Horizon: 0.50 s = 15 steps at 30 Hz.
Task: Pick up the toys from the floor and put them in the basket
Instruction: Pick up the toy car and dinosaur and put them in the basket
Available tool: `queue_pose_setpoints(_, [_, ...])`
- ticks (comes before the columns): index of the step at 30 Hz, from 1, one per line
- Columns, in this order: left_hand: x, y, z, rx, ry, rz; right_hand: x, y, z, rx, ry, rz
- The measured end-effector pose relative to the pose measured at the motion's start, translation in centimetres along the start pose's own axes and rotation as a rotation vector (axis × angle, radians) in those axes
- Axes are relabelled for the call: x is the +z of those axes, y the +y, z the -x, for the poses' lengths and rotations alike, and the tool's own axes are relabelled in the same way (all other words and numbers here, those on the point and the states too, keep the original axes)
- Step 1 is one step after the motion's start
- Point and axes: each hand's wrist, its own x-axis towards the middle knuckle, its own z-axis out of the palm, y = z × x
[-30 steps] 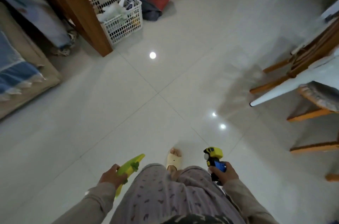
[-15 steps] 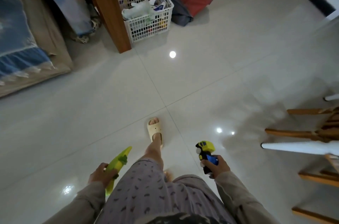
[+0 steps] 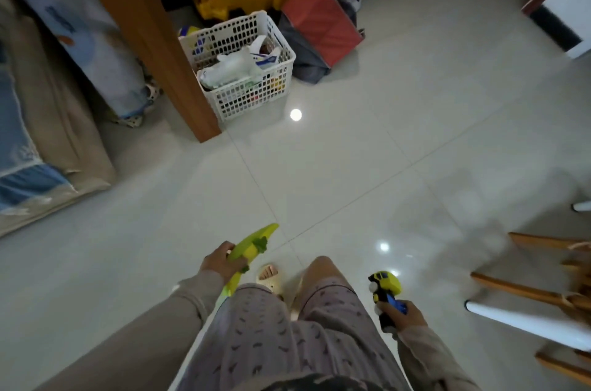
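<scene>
The white lattice basket (image 3: pixel 243 70), already part-filled and pressed against a wooden post (image 3: pixel 150 48), stands well ahead of both hands and a little to the left across open tiled floor (image 3: pixel 367 166). The left hand (image 3: pixel 220 261) is clamped around a long yellow-green toy (image 3: pixel 251 248) whose long axis points forward, roughly toward the basket, and this hand looks the nearer of the two. The right hand (image 3: pixel 399 315) is closed on a small yellow-and-blue toy vehicle (image 3: pixel 385 291), held upright and farther off.
</scene>
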Motion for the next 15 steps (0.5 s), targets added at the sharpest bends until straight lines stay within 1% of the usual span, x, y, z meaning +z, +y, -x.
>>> queue_pose_setpoints(3, [-1.4, 3.9, -2.7, 0.025, 0.023, 0.054, -0.5, -4.5, -2.1, -0.017, -0.014, 0.047])
queue_pose_setpoints(6, [-2.5, 6.4, -5.3, -0.013, 0.044, 0.102, -1.0, -10.1, -4.9, -0.058, -0.023, 0.094])
queue_pose_setpoints(10, [-4.0, 8.7, -7.2, -0.165, 0.107, 0.14, -2.0, -19.1, -9.5, -0.125, -0.069, 0.179])
queue_pose_setpoints(13, [-4.3, 10.0, -7.9, -0.307, 0.134, 0.219, -2.7, -26.5, -11.9, -0.163, -0.112, 0.214])
queue_pose_setpoints(15, [-4.5, 11.0, -8.5, -0.354, 0.177, 0.266, -2.9, -31.4, -13.1, -0.201, -0.141, 0.237])
